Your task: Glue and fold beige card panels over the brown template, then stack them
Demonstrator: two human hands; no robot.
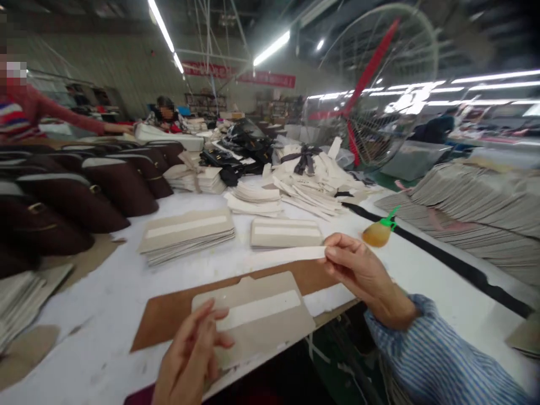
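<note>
Between the thumb and fingers of my right hand (pixel 356 273) is one end of a narrow white strip (pixel 291 255), which stretches left above the table. My left hand (pixel 194 349) has its fingers apart, over the left part of a beige panel (pixel 270 323); whether it touches cannot be made out. A white strip (pixel 261 309) lies across that panel. Under the panel is a brown board (pixel 164 312) near the table's front edge. Just beyond stand a stack of beige panels (pixel 188 230) and a smaller stack (pixel 287 232), each with a white strip on top.
A glue bottle (pixel 377 233) with green nozzle lies right of my right hand. Dark brown bag pieces (pixel 113 183) line the left. Strip piles (pixel 255 199) and black pieces (pixel 240 146) lie at the back. Grey panels (pixel 476 197) and a fan (pixel 358 95) are right. Co-workers sit beyond.
</note>
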